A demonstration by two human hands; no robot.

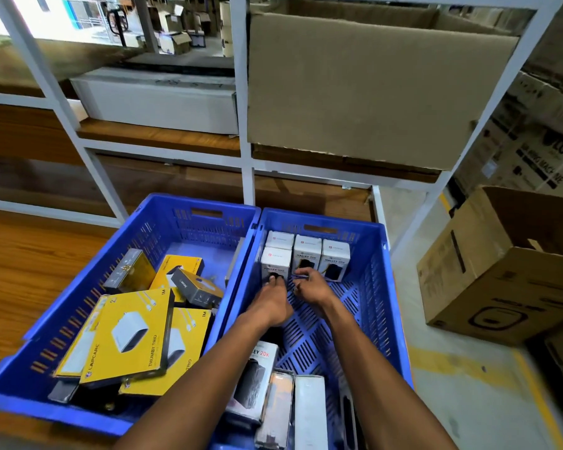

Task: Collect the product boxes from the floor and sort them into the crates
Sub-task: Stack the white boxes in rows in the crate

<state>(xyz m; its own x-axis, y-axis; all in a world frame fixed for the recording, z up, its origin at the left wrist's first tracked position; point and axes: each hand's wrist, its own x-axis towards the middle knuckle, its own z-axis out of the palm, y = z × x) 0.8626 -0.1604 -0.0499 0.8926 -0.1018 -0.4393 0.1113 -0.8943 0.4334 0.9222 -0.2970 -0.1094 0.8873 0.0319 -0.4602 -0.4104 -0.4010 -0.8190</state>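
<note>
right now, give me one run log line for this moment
left hand: touching white box | right hand: open, by upright row | right crate: white boxes | left crate: yellow boxes

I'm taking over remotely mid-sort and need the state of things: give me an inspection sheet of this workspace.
Surface: grey concrete floor with yellow lines; wood flooring at left.
Job's things: left crate holds loosely piled yellow boxes; right crate holds upright white Halley boxes in rows at its far end, more boxes lying flat at its near end.
Clutter: open cardboard carton on the floor at right.
Grippers: left hand touches the front-left white box; right hand reaches beside it, fingers loosely curled, holding nothing.
Cables: nothing seen.
Surroundings: white shelving frame with a large cardboard sheet; stacked cartons behind.
</note>
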